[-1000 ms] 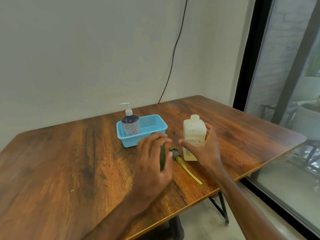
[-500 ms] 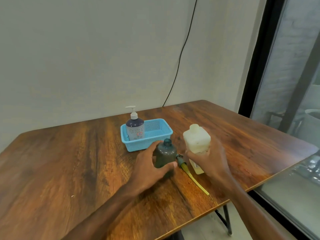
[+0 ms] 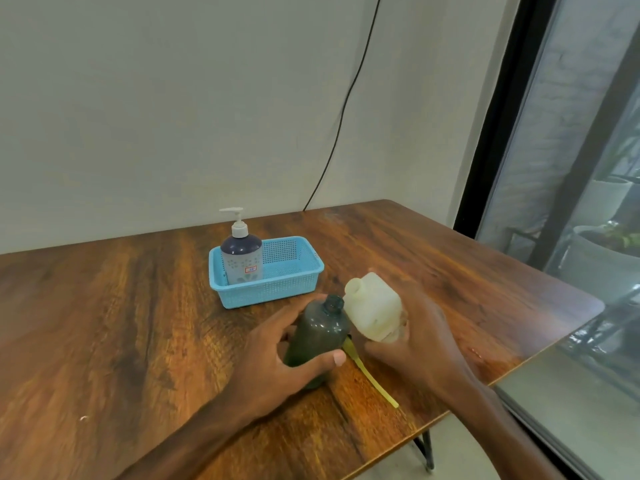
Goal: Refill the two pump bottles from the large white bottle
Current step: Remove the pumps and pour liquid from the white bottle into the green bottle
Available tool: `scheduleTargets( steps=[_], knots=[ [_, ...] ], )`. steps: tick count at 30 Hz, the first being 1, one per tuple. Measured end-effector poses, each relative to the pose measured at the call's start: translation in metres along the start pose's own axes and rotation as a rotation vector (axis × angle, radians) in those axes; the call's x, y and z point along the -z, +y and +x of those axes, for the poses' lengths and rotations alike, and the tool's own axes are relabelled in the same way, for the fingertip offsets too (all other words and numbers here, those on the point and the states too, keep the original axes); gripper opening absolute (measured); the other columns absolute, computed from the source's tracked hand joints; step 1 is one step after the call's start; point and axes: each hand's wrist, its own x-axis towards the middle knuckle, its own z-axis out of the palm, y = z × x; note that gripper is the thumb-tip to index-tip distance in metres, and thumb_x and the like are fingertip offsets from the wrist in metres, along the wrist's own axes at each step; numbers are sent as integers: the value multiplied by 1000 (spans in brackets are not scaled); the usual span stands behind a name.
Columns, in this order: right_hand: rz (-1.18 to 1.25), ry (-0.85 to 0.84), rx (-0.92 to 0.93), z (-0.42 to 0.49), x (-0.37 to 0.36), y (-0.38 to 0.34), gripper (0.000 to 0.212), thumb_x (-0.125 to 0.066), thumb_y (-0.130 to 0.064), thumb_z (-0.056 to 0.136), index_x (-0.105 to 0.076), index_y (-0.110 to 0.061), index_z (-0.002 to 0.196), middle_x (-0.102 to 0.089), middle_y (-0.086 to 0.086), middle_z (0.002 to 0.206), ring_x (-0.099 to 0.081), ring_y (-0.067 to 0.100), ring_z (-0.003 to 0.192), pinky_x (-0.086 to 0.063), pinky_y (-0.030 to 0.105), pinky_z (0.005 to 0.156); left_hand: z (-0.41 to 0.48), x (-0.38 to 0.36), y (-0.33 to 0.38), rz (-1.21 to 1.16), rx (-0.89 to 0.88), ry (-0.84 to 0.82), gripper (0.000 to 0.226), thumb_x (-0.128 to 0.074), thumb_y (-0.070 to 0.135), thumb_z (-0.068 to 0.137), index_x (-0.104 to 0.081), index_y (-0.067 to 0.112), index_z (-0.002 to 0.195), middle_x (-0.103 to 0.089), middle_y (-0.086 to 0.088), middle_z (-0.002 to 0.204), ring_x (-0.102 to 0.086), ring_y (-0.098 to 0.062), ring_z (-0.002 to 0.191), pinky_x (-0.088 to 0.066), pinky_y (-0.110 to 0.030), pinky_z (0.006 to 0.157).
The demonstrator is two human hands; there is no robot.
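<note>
My left hand [image 3: 277,358] grips a dark green bottle [image 3: 320,330] with its pump removed; it stands on the table, leaning slightly right. My right hand [image 3: 415,341] holds the large white bottle [image 3: 374,308] tilted to the left, its open neck close beside the green bottle's open mouth. The removed pump with its yellow tube [image 3: 372,377] lies on the table between my hands, partly hidden. A second pump bottle [image 3: 241,259], dark-topped with a white pump, stands in the left end of a blue basket [image 3: 277,289].
The wooden table [image 3: 121,341] ends at an edge close on the right and front right, beside a glass window [image 3: 571,202]. A black cable [image 3: 346,98] runs down the wall behind the table.
My right hand has lifted the white bottle and tilted it left toward the green bottle's mouth. My left hand has kept its hold on the green bottle.
</note>
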Motion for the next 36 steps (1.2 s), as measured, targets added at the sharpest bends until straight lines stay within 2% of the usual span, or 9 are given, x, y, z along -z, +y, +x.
scheduleTargets(
  steps=[4, 10, 15, 17, 20, 25, 28, 33, 36],
  knots=[
    [-36, -17, 0, 0, 3, 7, 95, -90, -42, 66, -37, -42, 145, -49, -14, 138, -44, 14, 127, -50, 45, 101, 9, -3, -9, 5, -52, -51, 84, -83, 71, 76, -45, 59, 149, -58, 31, 146, -57, 2, 135, -56, -31, 106],
    [-70, -38, 24, 1, 5, 14, 103, -88, -45, 65, -31, -43, 151, -47, -10, 146, -42, 17, 133, -47, 50, 106, 11, -5, -18, -30, -53, -42, 78, -82, 69, 76, -42, 70, 143, -57, 37, 144, -55, 8, 134, -54, -28, 108],
    [-79, -56, 60, 0, 2, 14, 100, -87, -48, 65, -26, -59, 143, -46, -10, 146, -41, 18, 133, -49, 48, 104, 8, -8, -19, -41, -95, -47, 85, -84, 62, 80, -46, 46, 155, -57, 26, 150, -55, -4, 141, -56, -39, 110],
    [-96, -58, 73, 0, 1, 14, 100, -86, -50, 64, -29, -54, 145, -47, -10, 146, -42, 18, 133, -49, 47, 103, 7, -8, -19, -44, -96, -46, 85, -84, 62, 80, -46, 44, 155, -58, 24, 150, -55, -6, 141, -56, -41, 109],
    [-103, -55, 62, 0, 2, 13, 102, -86, -50, 62, -33, -45, 149, -49, -7, 145, -44, 20, 131, -50, 48, 102, 6, -7, -19, -22, -107, -34, 84, -83, 62, 81, -46, 45, 155, -58, 25, 150, -56, -6, 140, -57, -38, 107],
    [-114, -35, 87, -2, 7, 9, 103, -88, -49, 61, -28, -54, 145, -49, -5, 146, -44, 24, 131, -49, 54, 102, 6, -7, -19, -18, -104, -32, 82, -86, 55, 82, -46, 47, 154, -57, 28, 148, -55, -1, 139, -57, -34, 107],
    [-134, -48, 86, -1, 8, 8, 103, -90, -44, 64, -31, -47, 148, -49, -4, 145, -44, 24, 131, -47, 51, 103, 6, -6, -19, -2, -116, -29, 81, -84, 60, 82, -46, 49, 153, -57, 29, 147, -54, 0, 139, -55, -28, 106],
    [-143, -36, 139, -1, 10, 2, 99, -73, -68, 57, -31, -52, 145, -50, -10, 140, -45, 18, 124, -43, 38, 93, 6, -5, -20, -1, -127, -27, 82, -85, 58, 82, -43, 53, 152, -56, 31, 148, -52, 2, 139, -53, -20, 103],
    [-135, -22, 151, 0, 11, 1, 95, -66, -72, 56, -29, -54, 142, -49, -14, 136, -46, 17, 123, -45, 38, 92, 7, -6, -19, 1, -123, -25, 80, -83, 61, 82, -40, 62, 148, -53, 36, 147, -50, 6, 139, -51, -15, 103]
  ],
)
